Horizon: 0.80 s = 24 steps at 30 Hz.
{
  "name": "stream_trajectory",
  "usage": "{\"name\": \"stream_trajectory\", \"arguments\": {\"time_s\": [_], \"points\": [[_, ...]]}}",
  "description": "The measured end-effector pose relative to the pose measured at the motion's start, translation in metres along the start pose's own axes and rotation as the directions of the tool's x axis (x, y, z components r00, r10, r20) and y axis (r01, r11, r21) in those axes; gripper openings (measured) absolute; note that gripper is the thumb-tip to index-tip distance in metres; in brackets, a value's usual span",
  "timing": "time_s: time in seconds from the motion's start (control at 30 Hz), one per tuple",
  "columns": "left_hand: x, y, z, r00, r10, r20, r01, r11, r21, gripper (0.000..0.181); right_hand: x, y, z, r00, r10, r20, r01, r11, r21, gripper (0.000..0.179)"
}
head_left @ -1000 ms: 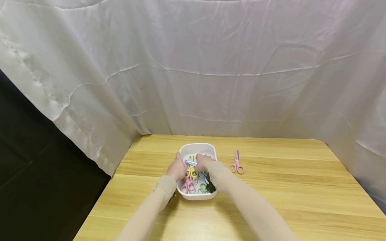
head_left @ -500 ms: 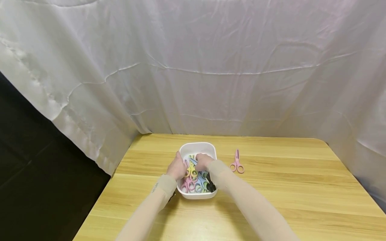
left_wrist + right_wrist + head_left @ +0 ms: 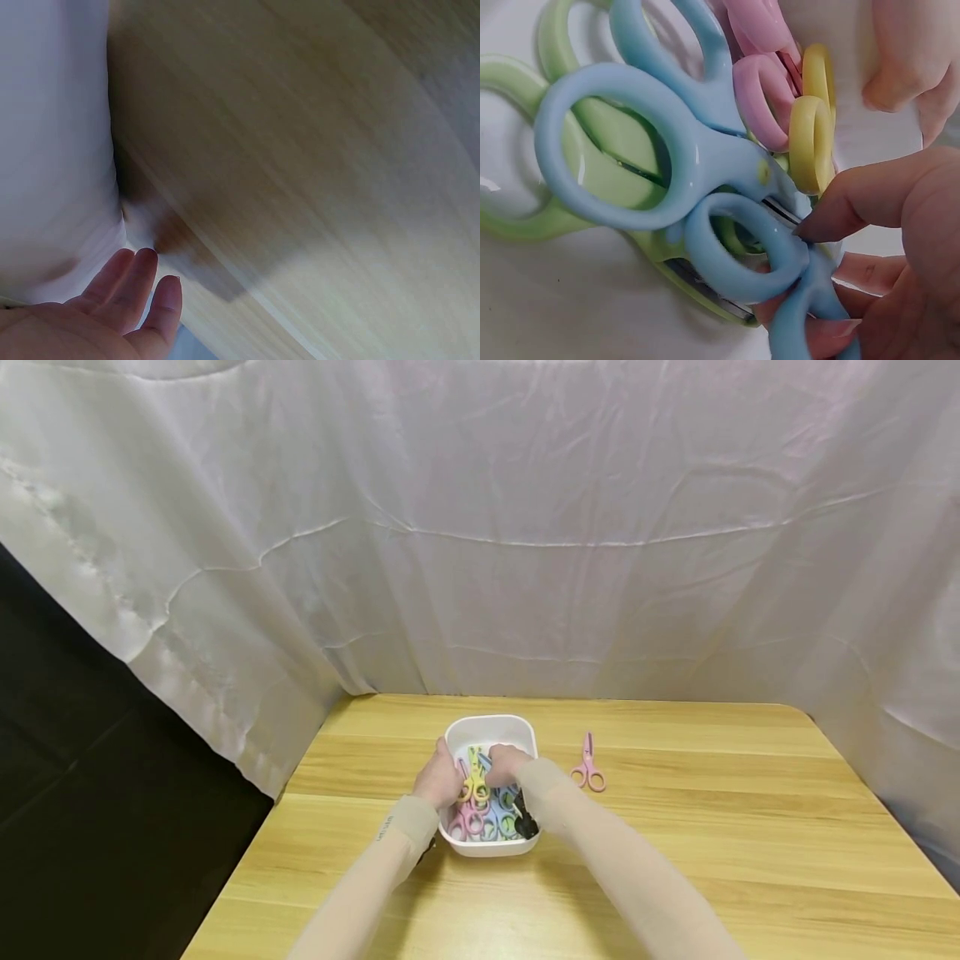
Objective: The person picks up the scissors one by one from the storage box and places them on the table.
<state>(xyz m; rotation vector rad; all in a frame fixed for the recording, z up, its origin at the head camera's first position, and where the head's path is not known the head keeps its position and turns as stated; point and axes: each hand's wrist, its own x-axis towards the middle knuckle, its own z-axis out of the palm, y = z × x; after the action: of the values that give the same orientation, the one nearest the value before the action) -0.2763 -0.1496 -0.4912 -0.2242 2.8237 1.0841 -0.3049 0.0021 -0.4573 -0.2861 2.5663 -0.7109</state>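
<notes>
There is one bench (image 3: 750, 793) and one white bin (image 3: 491, 732). One pink pair of scissors (image 3: 588, 766) lies on the bench. The bin holds one yellow pair (image 3: 474, 774), at least two blue ones, counting one loose blue pair (image 3: 724, 157) and one gripped blue pair (image 3: 821, 292), plus at least one green pair (image 3: 626, 142) and at least one further pink pair (image 3: 761, 22).

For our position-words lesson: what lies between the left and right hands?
The head view shows yellow scissors, a pink blade and a blue blade there, inside the white box.
</notes>
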Motion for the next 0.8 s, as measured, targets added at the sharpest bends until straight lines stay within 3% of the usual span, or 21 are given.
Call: {"name": "stream_trajectory", "arguments": {"time_s": [0.8], "points": [[-0.0017, 0.0013, -0.0014, 1.000, -0.015, 0.008, 0.015, 1.000, -0.012, 0.089, -0.0019, -0.0010, -0.0064, 0.998, -0.043, -0.041, 0.044, 0.999, 0.023, 0.019]]}}
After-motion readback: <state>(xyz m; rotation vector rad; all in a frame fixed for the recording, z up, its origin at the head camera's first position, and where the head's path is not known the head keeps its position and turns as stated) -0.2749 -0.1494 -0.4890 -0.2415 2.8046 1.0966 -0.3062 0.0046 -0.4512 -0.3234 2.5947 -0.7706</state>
